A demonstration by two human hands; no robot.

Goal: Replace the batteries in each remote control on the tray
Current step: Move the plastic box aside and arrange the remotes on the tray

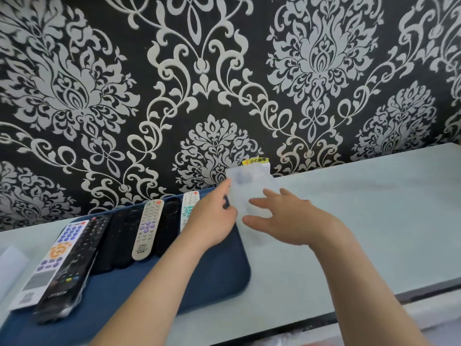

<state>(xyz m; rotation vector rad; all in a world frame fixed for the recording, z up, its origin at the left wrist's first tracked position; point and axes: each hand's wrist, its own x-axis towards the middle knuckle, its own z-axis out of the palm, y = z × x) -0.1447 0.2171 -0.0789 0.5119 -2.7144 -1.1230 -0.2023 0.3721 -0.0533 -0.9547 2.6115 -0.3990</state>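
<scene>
A dark blue tray [219, 265] lies on the pale table and carries several remote controls side by side. Among them are a white one with blue and orange buttons [62, 248], a long black one [72, 270], a beige one [148, 228] and a white one with teal buttons [188, 208]. Above the tray's far right corner both hands hold a pale translucent white oblong thing [252, 188], blurred, possibly a remote. My left hand [214, 218] pinches its left edge. My right hand [287, 221] grips its right side with fingers spread.
The pale table [361, 208] stretches to the right, and its front edge runs along the lower right. A black and white patterned wall stands right behind the tray, with a small yellow sticker [255, 161] on it. White paper [10, 265] lies at the far left.
</scene>
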